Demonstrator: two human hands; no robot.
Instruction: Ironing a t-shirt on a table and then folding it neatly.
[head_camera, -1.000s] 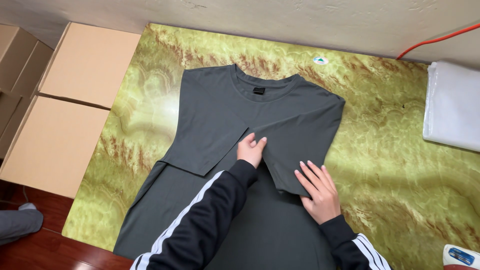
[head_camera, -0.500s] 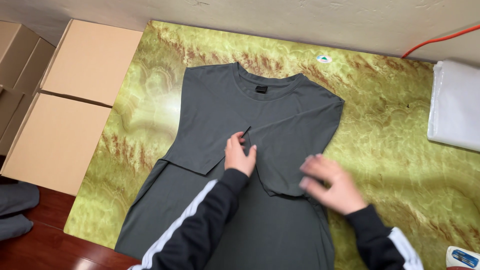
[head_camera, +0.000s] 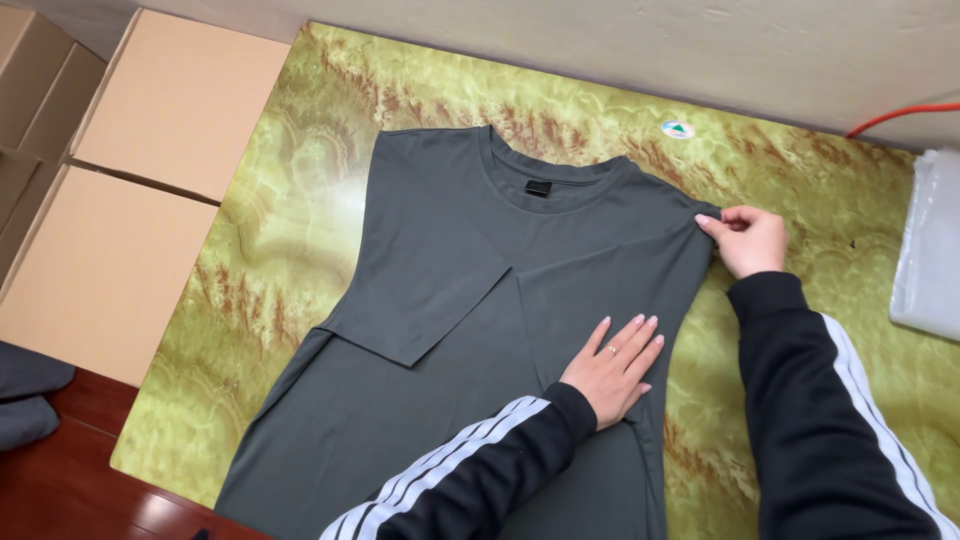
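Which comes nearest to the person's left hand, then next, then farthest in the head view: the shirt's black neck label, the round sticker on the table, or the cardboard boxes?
From the left hand, flat on the grey shirt:
1. Black neck label, above it at the collar.
2. Round sticker, farther up on the table.
3. Cardboard boxes, far off, beyond the table's edge.

The dark grey cotton T-shirt (head_camera: 480, 330) lies flat on the green marbled desk (head_camera: 800, 190), collar toward the wall; tan cardboard boxes (head_camera: 150, 170) stand left of the desk, a clear plastic bag (head_camera: 930, 250) at its right edge
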